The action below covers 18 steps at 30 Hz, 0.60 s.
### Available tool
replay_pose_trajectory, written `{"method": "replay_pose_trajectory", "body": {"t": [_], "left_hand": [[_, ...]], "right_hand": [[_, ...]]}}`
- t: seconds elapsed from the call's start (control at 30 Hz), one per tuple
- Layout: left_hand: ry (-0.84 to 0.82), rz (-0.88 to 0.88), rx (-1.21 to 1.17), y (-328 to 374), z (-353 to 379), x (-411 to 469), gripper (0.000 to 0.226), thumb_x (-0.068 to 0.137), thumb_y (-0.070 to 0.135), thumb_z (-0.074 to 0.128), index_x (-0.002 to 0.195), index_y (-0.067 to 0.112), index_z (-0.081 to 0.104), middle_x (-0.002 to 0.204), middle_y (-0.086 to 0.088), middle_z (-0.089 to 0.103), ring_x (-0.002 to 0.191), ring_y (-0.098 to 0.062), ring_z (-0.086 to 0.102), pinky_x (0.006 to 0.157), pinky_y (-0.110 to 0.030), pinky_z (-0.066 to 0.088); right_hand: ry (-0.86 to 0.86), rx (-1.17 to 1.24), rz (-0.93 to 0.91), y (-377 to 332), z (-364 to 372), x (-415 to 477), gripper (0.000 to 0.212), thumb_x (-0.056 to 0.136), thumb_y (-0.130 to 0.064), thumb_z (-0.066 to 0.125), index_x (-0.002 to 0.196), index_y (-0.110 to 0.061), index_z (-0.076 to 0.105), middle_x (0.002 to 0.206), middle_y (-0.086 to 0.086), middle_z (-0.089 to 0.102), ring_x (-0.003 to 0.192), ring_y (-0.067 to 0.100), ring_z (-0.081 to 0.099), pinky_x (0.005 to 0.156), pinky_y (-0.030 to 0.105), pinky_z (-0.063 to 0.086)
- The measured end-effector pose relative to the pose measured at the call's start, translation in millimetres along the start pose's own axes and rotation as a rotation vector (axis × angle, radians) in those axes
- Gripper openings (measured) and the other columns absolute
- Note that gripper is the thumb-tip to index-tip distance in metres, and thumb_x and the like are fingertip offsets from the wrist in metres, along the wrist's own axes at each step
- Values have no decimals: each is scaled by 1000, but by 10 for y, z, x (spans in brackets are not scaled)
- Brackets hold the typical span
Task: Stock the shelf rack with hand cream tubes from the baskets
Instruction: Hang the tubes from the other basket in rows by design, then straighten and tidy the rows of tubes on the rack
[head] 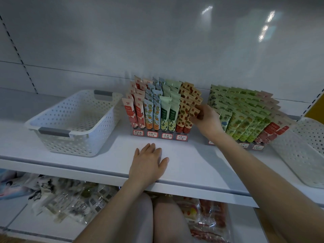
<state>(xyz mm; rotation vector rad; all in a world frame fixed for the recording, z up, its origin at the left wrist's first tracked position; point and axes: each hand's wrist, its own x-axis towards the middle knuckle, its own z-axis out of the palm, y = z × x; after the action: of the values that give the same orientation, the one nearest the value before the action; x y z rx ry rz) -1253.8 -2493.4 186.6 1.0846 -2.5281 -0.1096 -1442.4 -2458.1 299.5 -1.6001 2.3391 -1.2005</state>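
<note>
2 baskets point(70, 142), 2 racks point(159, 137), 2 hands point(149, 162), tubes point(149, 114) probably dozens

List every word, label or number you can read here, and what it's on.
Nothing reads clearly.
Red-bordered handwritten labels on the left clear tube rack: blurred.
Print on the hand cream tubes: too small.
Red-bordered labels on the right rack: blurred.
Barcodes on the clear packets below: too small.

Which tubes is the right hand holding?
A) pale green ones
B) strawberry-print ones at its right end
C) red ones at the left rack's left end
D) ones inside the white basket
B: the right hand pinches a strawberry-print tube in the left rack's rightmost column.
</note>
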Motion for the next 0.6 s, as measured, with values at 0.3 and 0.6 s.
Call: {"method": "replay_pose_trajectory", "body": {"t": [0.3,0.6], "left_hand": [[28,-12,-61,-1,-13,2,39,85,43,39,79,9,55,79,0,48,83,-21,49,75,-38,37],[6,92,-66,66,-223,-54,35,86,32,40,69,9,59,69,-3,55,68,-21,53,64,-31,43]], "right_hand": [[3,8,3,-6,-3,-22,40,88,-10,59,125,-2,47,116,13,59,97,21,57,74,24,40],[98,-89,-102,-139,-307,-230,37,89,-7,55,125,2,51,114,17,58,107,30,55,78,21,36]]}}
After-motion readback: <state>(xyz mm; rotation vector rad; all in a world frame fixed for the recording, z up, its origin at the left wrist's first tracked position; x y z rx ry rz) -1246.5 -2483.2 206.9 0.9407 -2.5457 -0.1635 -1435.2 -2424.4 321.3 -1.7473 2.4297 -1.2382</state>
